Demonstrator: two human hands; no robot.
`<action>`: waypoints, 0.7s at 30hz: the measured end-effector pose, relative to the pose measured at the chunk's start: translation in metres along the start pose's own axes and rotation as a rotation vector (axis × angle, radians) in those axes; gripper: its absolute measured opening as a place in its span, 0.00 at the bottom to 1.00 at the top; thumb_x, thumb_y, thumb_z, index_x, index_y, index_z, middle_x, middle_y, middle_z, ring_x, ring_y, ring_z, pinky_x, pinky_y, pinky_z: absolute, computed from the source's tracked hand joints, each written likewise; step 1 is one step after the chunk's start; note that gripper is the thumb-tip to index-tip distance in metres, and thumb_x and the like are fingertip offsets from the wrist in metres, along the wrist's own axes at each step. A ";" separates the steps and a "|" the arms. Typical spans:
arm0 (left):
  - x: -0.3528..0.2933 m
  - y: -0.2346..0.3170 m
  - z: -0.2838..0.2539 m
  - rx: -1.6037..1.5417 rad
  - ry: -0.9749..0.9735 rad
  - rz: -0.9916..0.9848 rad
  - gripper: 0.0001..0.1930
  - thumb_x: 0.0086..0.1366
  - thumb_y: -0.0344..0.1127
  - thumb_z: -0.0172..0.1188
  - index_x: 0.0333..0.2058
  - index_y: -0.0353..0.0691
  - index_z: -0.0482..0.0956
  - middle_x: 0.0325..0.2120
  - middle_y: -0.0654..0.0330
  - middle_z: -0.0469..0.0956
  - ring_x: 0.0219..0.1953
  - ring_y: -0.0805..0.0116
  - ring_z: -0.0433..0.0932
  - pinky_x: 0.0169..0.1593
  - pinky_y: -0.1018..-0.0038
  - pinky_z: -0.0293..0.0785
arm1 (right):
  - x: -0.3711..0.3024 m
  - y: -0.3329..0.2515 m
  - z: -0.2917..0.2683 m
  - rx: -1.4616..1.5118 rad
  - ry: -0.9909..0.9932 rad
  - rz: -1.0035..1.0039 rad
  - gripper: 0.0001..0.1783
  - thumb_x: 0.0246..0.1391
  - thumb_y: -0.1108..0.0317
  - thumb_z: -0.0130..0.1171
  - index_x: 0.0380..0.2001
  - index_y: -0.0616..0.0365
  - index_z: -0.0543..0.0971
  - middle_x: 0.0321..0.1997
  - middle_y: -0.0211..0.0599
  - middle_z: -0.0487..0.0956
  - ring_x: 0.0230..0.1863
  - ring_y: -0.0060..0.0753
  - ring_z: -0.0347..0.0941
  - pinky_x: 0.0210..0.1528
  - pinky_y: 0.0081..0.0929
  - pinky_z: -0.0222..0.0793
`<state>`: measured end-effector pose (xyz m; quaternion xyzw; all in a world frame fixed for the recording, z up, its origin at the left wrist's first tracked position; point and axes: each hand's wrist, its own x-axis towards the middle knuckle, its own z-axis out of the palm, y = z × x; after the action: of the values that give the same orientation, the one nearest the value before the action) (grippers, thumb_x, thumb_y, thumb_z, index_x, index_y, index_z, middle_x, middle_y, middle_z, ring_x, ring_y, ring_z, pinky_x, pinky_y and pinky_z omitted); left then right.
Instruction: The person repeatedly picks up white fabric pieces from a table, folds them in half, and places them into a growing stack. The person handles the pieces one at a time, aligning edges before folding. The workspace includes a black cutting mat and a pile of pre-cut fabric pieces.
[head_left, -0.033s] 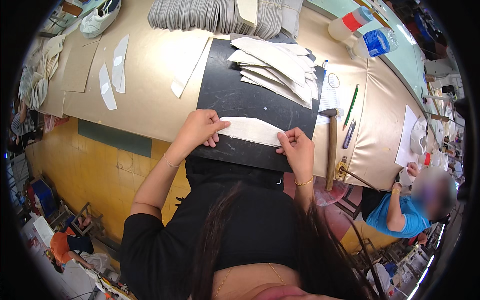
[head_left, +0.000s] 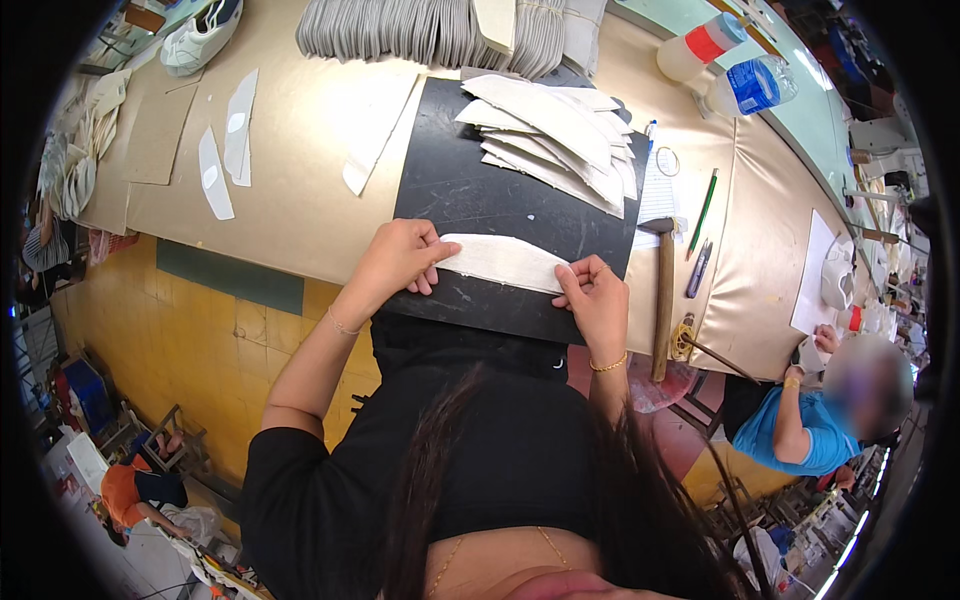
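A curved white fabric piece (head_left: pixel 503 262), possibly a shoe part, stretches between my two hands over a black mat (head_left: pixel 470 190). Its left end is pinched between the thumb and fingers of my left hand (head_left: pixel 408 258). My right hand (head_left: pixel 595 292) grips the other end near the mat's right edge. Beyond my hands, at the far side of the mat, lies a loose stack of similar white pieces (head_left: pixel 560 130). Close to my right hand, a hammer (head_left: pixel 662 300) with a wooden handle lies on the table.
Grey bundled pieces (head_left: pixel 400 30) line the far edge of the table (head_left: pixel 300 180). Bottles (head_left: pixel 755 88), a green pen (head_left: pixel 703 212) and a cutter knife (head_left: pixel 699 270) sit at right. White cut pieces (head_left: pixel 213 175) and a shoe (head_left: pixel 200 40) lie left. A co-worker in blue (head_left: pixel 800 430) sits at right.
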<state>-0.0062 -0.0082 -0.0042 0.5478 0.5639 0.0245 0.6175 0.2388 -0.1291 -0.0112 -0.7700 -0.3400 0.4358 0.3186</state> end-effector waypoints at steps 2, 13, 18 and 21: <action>0.000 0.000 0.000 -0.004 0.001 0.002 0.16 0.63 0.39 0.64 0.25 0.32 0.75 0.14 0.58 0.76 0.13 0.73 0.76 0.17 0.80 0.69 | -0.001 -0.001 0.000 -0.010 0.010 0.000 0.12 0.57 0.66 0.64 0.30 0.66 0.78 0.21 0.32 0.78 0.21 0.20 0.78 0.22 0.15 0.68; 0.001 -0.004 -0.007 0.050 0.039 0.024 0.15 0.63 0.40 0.66 0.25 0.34 0.76 0.12 0.62 0.74 0.11 0.78 0.72 0.14 0.82 0.64 | 0.002 -0.003 0.005 -0.106 0.051 -0.066 0.12 0.57 0.66 0.63 0.30 0.66 0.77 0.22 0.37 0.80 0.21 0.27 0.81 0.23 0.20 0.71; 0.000 -0.010 -0.014 0.049 0.036 0.055 0.15 0.63 0.39 0.65 0.27 0.33 0.76 0.14 0.63 0.75 0.12 0.78 0.72 0.15 0.83 0.64 | 0.002 -0.004 0.005 -0.116 0.051 -0.057 0.12 0.57 0.66 0.63 0.30 0.66 0.77 0.22 0.38 0.80 0.22 0.28 0.81 0.23 0.21 0.71; -0.003 -0.008 -0.013 0.045 0.040 0.049 0.14 0.63 0.39 0.65 0.28 0.33 0.77 0.15 0.63 0.75 0.12 0.79 0.72 0.16 0.82 0.63 | 0.002 -0.004 0.005 -0.139 0.050 -0.067 0.12 0.58 0.65 0.62 0.30 0.66 0.77 0.22 0.39 0.80 0.21 0.28 0.81 0.23 0.22 0.71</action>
<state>-0.0212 -0.0049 -0.0047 0.5745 0.5632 0.0379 0.5928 0.2341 -0.1243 -0.0113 -0.7892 -0.3867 0.3810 0.2872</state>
